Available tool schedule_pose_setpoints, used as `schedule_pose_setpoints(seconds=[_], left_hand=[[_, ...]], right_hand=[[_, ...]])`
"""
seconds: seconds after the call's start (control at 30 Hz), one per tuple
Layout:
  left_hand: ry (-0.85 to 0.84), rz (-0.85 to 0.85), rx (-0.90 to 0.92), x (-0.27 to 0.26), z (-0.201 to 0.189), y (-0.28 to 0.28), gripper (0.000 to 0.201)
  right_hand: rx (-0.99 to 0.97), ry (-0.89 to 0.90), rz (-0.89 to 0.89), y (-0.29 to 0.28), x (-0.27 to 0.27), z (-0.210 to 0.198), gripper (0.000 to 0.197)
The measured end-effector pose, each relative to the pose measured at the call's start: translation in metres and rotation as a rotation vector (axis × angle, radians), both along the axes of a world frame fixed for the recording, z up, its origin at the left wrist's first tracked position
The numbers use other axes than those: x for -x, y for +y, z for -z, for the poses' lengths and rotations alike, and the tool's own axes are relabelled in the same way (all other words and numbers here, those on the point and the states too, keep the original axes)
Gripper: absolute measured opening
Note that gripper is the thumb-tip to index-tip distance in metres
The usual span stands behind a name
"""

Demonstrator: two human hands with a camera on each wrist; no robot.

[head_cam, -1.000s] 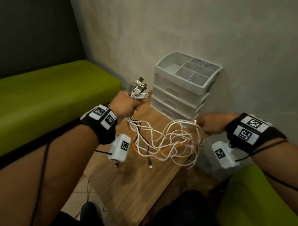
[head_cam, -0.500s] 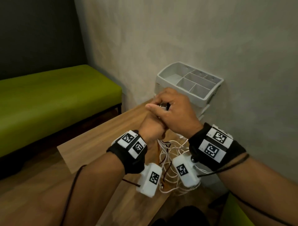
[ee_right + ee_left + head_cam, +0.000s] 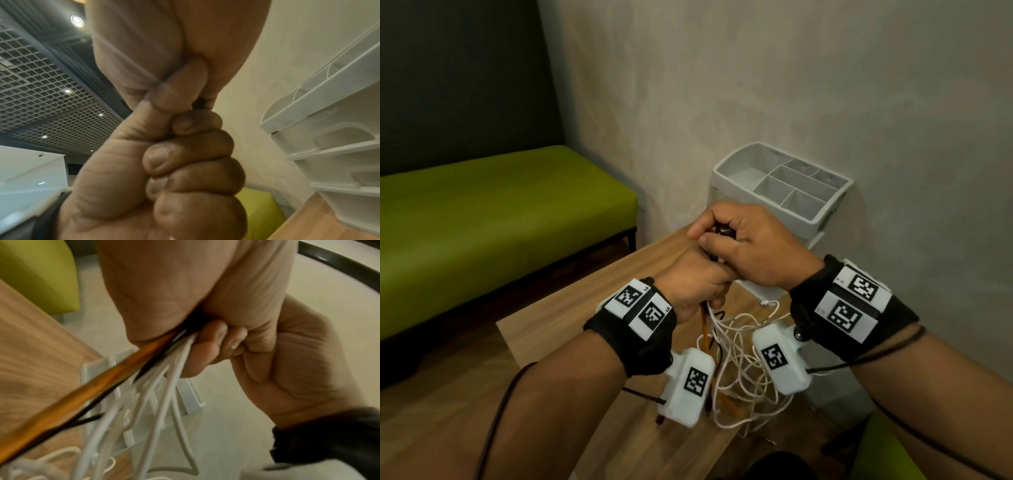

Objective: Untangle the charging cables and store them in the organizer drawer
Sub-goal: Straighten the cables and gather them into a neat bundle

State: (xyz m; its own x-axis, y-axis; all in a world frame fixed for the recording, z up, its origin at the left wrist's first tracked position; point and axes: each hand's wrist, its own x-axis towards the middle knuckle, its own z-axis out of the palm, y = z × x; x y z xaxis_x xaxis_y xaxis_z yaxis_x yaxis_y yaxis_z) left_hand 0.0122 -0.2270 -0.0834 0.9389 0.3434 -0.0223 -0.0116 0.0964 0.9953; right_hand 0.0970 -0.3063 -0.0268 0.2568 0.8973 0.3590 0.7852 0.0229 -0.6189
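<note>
White, orange, black tangled charging cables (image 3: 739, 346) gripped in our left hand (image 3: 693, 286); right hand (image 3: 748, 248) clasps cable plugs above it.

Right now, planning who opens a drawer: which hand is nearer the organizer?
Right. The right hand hovers directly before the organizer; the left hand sits below it, farther back.

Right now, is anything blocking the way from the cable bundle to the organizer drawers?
Nothing stands between them, but the drawers look closed. Both hands, left hand and right hand, grip the cables, which hang tangled just in front of the organizer.
</note>
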Motion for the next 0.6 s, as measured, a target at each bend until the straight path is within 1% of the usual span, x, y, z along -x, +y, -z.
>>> schedule_pose_setpoints(seconds=[0.07, 0.13, 0.2, 0.23, 0.27, 0.3, 0.33, 0.43, 0.47, 0.53, 0.6], left_hand=[[-0.024, 0.030, 0.029, 0.002, 0.001, -0.002, 0.028], [-0.052, 0.049, 0.049, 0.004, 0.003, -0.001, 0.020], [-0.084, 0.074, 0.053, 0.006, 0.004, 0.002, 0.014], [-0.095, 0.083, 0.064, 0.007, 0.006, 0.005, 0.015], [-0.105, 0.089, 0.085, 0.008, 0.006, 0.008, 0.014], [-0.114, 0.096, 0.103, 0.009, 0.006, 0.010, 0.010], [-0.118, 0.105, 0.117, 0.010, 0.005, 0.011, 0.005], [-0.098, 0.123, 0.096, 0.011, 0.004, 0.012, 0.010], [-0.092, 0.116, 0.083, 0.012, 0.004, 0.012, 0.012], [-0.078, 0.109, 0.048, 0.014, 0.002, 0.012, 0.023], [-0.089, 0.097, 0.009, 0.015, 0.002, 0.014, 0.033]], right_hand=[[0.018, -0.029, -0.034, 0.000, 0.003, -0.001, 0.018], [0.044, -0.018, -0.070, -0.003, 0.002, 0.000, 0.030], [0.036, 0.116, -0.099, -0.010, -0.003, 0.004, 0.057], [0.029, 0.192, -0.109, -0.014, -0.007, 0.006, 0.070], [0.037, 0.238, -0.117, -0.018, -0.010, 0.008, 0.078], [0.062, 0.247, -0.121, -0.021, -0.012, 0.010, 0.080], [0.091, 0.220, -0.122, -0.024, -0.013, 0.012, 0.078], [0.104, 0.051, -0.113, -0.026, -0.010, 0.017, 0.065], [0.095, 0.003, -0.114, -0.025, -0.009, 0.017, 0.062], [0.087, -0.057, -0.115, -0.023, -0.007, 0.018, 0.057], [0.101, -0.082, -0.128, -0.024, -0.007, 0.019, 0.057]])
